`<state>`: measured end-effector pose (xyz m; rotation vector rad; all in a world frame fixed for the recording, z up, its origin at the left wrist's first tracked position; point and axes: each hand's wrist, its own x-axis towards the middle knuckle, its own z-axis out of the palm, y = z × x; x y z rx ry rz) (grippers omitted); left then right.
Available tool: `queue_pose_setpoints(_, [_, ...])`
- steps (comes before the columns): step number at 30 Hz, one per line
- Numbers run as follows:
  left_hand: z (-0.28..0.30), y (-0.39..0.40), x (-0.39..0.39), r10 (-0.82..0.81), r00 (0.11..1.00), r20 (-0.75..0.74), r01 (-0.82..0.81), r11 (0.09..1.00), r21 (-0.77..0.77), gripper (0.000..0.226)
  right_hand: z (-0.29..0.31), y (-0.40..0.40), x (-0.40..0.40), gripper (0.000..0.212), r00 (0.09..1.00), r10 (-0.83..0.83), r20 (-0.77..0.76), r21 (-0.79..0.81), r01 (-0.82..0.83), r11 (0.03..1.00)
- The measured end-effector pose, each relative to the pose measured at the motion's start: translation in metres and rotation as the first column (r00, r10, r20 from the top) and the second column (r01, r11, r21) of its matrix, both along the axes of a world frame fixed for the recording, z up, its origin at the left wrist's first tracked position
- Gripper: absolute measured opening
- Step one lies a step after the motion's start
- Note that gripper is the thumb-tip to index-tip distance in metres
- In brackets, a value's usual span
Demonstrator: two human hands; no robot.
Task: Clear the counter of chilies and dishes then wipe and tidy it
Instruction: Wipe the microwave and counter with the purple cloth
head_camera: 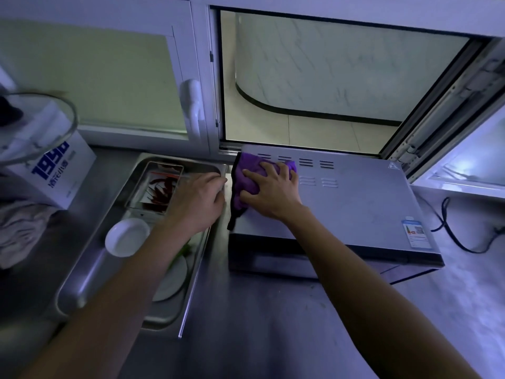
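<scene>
My right hand (272, 191) presses a purple cloth (247, 175) flat onto the top of a silver oven (363, 198), at its rear left corner; part of the cloth hangs over the edge. My left hand (200, 199) grips the far right corner of a steel tray (82, 283). Inside the tray, a small metal pan holds red chilies (161, 190). A white bowl (127, 236) and a white plate (175, 280) also lie in the tray, the plate partly hidden under my left arm.
A white box with blue print (58, 170) stands at the left, a glass lid (41, 124) above it. A grey rag (21, 228) lies at the left edge. A black cable (451, 231) trails right of the oven. The window behind is open.
</scene>
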<state>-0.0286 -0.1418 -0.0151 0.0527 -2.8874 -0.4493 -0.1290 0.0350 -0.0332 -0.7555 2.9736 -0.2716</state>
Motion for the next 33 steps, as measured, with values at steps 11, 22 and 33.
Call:
queue_pose_setpoints(11, [0.003, 0.081, 0.007, -0.011, 0.999, 0.033, 0.011, 1.0, -0.001, 0.037, 0.0, 0.098, 0.056, 0.078, 1.0, 0.001, -0.001, -0.021, -0.001, 1.0])
queue_pose_setpoints(22, [0.0, 0.186, -0.023, -0.135, 0.989, 0.061, 0.138, 0.989, -0.05, 0.039, 0.002, 0.225, 0.04, 0.07, 0.983, -0.185, 0.012, -0.015, 0.186, 0.983])
queue_pose_setpoints(33, [-0.008, 0.219, -0.069, -0.172, 0.978, 0.116, 0.181, 0.981, -0.074, 0.039, 0.001, 0.271, -0.012, 0.069, 0.953, -0.302, -0.001, 0.013, 0.302, 0.953])
